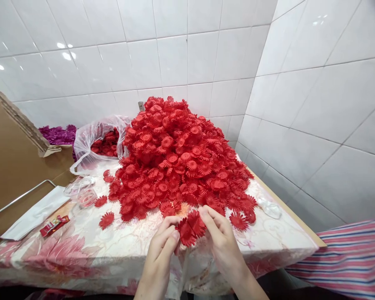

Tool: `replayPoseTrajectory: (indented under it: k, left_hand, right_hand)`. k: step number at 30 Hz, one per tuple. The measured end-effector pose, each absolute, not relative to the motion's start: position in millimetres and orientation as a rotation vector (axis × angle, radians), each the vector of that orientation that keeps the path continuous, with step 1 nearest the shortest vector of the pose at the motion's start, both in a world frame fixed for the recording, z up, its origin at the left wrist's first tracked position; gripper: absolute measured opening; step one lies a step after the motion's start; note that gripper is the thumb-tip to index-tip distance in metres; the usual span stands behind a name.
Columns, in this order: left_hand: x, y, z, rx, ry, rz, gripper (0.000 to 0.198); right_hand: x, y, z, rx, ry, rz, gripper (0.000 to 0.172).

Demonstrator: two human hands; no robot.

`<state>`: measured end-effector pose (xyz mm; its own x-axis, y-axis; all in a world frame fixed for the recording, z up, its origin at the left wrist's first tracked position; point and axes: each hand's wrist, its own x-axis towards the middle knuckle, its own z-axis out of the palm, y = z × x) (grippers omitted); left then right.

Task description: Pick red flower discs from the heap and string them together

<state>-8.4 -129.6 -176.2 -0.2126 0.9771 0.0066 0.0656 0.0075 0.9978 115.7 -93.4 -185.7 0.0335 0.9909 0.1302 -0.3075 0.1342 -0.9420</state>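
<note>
Two red fabric flower pieces [190, 229] with fringed petals are held just over the table's front edge, overlapping each other. My left hand [164, 241] pinches the left one between thumb and fingers. On the other side, my right hand [217, 231] has its thumb and fingertips closed on the right one's edge. Whether the two pieces are joined cannot be seen. Right behind my hands rises a tall pile of the same red flower pieces [181, 162], with a loose flower [106, 220] lying to its left and another [238, 221] to its right.
A plastic bag [81, 152] of darker red flowers stands left of the pile, near purple flowers [58, 135]. A cardboard box [15, 166], clear plastic cups [86, 197] and a red wrapper [54, 225] occupy the left. Tiled walls [171, 58] close the back and right. Striped cloth [346, 254] hangs at right.
</note>
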Motion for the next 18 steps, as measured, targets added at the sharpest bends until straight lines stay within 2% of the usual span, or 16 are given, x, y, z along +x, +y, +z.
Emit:
replayPoseTrajectory:
  k: [2, 6, 11, 14, 18]
  left_hand:
    - [-18, -128, -175, 1.131, 1.49, 1.385, 0.026]
    - [-61, -128, -179, 1.178, 1.711, 1.556, 0.027]
    - [-93, -126, -187, 1.651, 1.855, 1.296, 0.04]
    - [-91, -122, -188, 1.877, 1.96, 1.109, 0.033]
    - [-92, -121, -190, 1.907, 2.17, 1.148, 0.028]
  right_hand:
    - [125, -87, -184, -0.907, -0.856, 1.219, 0.032]
    - [161, -75, -178, -0.974, -0.693, 0.872, 0.029]
    - [166, -82, -178, -1.101, -1.114, 0.811, 0.03]
    - [146, -91, -176, -1.085, -1.447, 0.741, 0.033]
    - [125, -93, -174, -0.996, -1.971, 0.438, 0.028]
